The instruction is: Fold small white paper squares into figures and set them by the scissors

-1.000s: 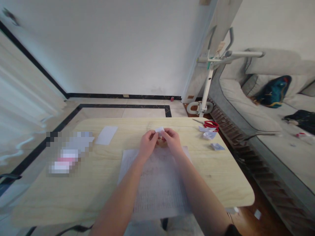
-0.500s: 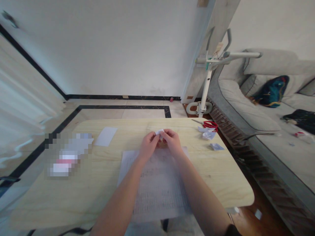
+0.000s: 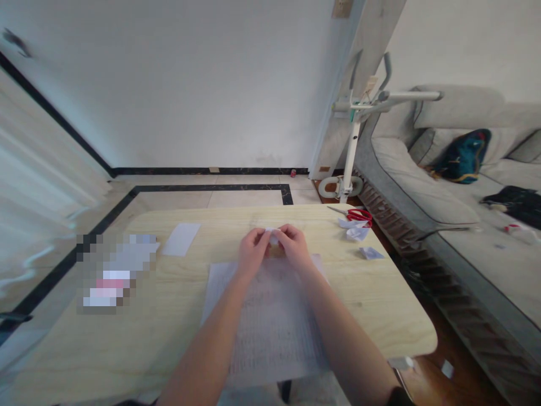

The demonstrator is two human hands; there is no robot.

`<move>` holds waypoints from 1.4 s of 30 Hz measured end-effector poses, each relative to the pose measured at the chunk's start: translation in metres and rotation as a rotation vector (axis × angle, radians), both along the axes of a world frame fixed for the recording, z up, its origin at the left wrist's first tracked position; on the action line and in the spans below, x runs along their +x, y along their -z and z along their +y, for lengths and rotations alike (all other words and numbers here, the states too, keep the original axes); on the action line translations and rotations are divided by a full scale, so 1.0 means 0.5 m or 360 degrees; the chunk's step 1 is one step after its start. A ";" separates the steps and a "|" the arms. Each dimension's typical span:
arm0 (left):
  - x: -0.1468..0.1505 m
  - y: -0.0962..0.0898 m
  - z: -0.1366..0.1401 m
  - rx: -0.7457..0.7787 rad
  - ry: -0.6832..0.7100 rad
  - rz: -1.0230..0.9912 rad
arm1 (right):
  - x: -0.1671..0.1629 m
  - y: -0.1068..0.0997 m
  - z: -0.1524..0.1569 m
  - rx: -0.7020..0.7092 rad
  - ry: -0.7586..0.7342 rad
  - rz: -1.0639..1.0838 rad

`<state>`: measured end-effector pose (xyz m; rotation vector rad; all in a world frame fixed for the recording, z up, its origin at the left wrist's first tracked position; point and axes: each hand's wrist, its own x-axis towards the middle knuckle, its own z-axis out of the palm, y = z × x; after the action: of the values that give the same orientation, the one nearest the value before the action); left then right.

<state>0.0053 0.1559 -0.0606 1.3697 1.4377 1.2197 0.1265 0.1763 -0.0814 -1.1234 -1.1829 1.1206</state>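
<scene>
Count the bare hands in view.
2: left hand and right hand, side by side near the wood-grain table's far edge, both pinching one small white paper. No others visible.

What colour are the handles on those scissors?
Red. The scissors' handles show best in the head view, the only one here.

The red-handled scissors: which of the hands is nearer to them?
Right. The right hand is to the left of the scissors; the left hand is farther left.
</scene>
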 end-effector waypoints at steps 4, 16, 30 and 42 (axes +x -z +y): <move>-0.001 0.000 0.002 0.0006 0.0006 0.0010 | 0.000 0.002 -0.004 0.0056 -0.0020 -0.0043; -0.012 0.008 0.009 -0.0115 0.0097 -0.0136 | 0.000 0.004 -0.002 0.0055 -0.0061 -0.0205; -0.009 0.018 0.011 -0.0206 0.0075 -0.0495 | 0.004 0.003 -0.002 0.0072 -0.0044 0.0021; -0.016 0.018 0.002 0.0257 -0.0173 0.0226 | -0.009 -0.003 -0.002 -0.0049 -0.0039 0.0103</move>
<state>-0.0029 0.1571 -0.0695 1.5301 1.5568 1.3559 0.1221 0.1752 -0.0798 -1.0906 -1.1353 1.1888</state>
